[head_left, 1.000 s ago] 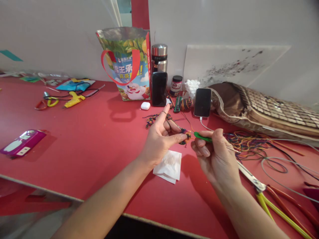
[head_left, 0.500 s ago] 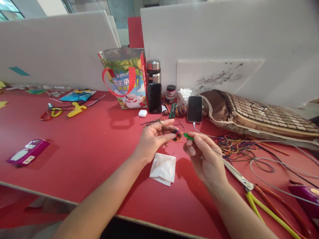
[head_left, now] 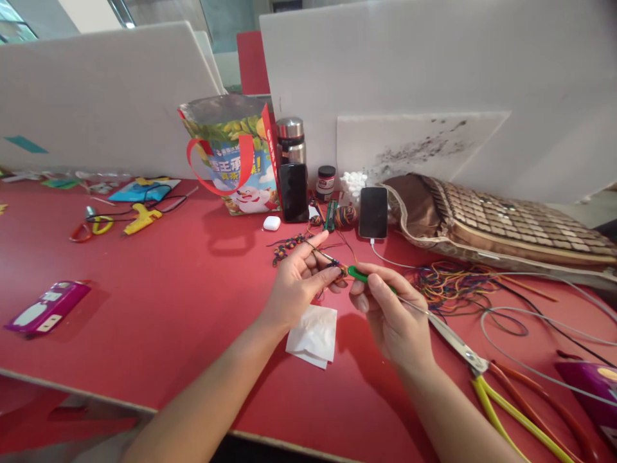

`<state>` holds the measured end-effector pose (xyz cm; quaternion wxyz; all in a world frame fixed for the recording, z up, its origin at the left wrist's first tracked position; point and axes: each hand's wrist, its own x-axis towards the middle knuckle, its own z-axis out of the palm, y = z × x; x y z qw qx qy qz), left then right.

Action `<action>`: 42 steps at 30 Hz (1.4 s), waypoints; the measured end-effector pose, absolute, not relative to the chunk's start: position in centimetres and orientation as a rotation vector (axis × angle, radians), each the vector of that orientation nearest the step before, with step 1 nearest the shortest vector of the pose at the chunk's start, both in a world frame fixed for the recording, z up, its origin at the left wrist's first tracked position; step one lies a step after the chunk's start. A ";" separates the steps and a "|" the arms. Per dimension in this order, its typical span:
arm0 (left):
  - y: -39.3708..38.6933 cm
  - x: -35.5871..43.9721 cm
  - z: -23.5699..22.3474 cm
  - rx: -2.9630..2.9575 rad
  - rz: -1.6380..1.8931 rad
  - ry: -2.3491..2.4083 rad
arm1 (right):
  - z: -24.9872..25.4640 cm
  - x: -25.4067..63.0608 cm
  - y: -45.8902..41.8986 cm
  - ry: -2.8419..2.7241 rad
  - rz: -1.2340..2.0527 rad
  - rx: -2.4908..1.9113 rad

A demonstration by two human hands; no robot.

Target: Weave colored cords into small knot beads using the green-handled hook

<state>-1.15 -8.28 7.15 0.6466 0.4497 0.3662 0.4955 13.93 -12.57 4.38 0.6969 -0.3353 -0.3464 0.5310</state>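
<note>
My left hand [head_left: 295, 287] pinches a small knot of multicoloured cord [head_left: 337, 267] between thumb and fingertips above the red table [head_left: 193, 283]. My right hand [head_left: 391, 315] is closed round a green-handled tool [head_left: 359, 274] whose tip meets the cord. The two hands nearly touch. A loose tangle of coloured cords [head_left: 450, 283] trails off to the right. A short braided piece [head_left: 288, 245] lies just behind my left hand.
A folded white paper [head_left: 312, 333] lies under my hands, and scissors with yellow handles [head_left: 482, 370] to the right. At the back stand a printed bag [head_left: 231, 157], flask [head_left: 290, 135], two phones [head_left: 373, 213], earbud case [head_left: 272, 223] and woven mat [head_left: 501, 222]. A yellow glue gun [head_left: 139, 217] and purple case [head_left: 45, 307] lie left.
The view has tilted up and pulled back, showing more of the white partitions. My hands have come closer together, the green tool still at the cord.
</note>
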 end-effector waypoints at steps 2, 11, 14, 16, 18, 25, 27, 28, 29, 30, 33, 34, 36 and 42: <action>-8.0 -1.3 6.6 1.072 1.100 0.873 | 4.2 14.0 -12.5 -0.794 1.178 -0.766; -6.3 -3.7 4.5 1.560 1.057 1.093 | 5.0 15.1 -12.0 -0.712 1.165 -0.778; -5.8 -4.2 4.0 1.610 1.113 1.178 | 5.8 15.7 -12.0 -0.710 1.135 -0.744; -5.4 -4.5 3.8 1.563 1.127 1.204 | 6.3 16.3 -11.9 -0.700 1.118 -0.710; -5.0 -5.0 3.8 1.491 1.162 1.267 | 6.6 16.9 -11.8 -0.671 1.114 -0.678; -3.9 -7.6 7.0 1.275 1.346 1.362 | 7.3 19.2 -10.9 -0.468 1.109 -0.571; -4.1 -8.2 8.9 1.260 1.450 1.305 | 7.4 19.6 -10.7 -0.451 1.115 -0.539; -4.4 -8.6 9.9 1.282 1.493 1.299 | 7.3 19.7 -10.7 -0.455 1.113 -0.529; -4.8 -8.9 10.8 1.315 1.529 1.303 | 7.2 19.8 -10.6 -0.464 1.122 -0.522; -5.2 -9.2 11.7 1.351 1.561 1.309 | 7.1 19.9 -10.5 -0.477 1.121 -0.511; -6.6 -10.9 13.4 1.545 1.737 1.332 | 6.6 19.8 -10.5 -0.533 1.168 -0.496; -6.9 -11.7 13.6 1.610 1.835 1.360 | 6.4 19.6 -10.6 -0.549 1.192 -0.497; -7.4 -13.6 13.4 1.757 1.839 1.473 | 6.0 18.9 -10.7 -0.567 1.238 -0.507; -8.1 -13.3 12.1 2.196 1.081 1.691 | 4.9 16.3 -11.0 -0.565 1.393 -0.565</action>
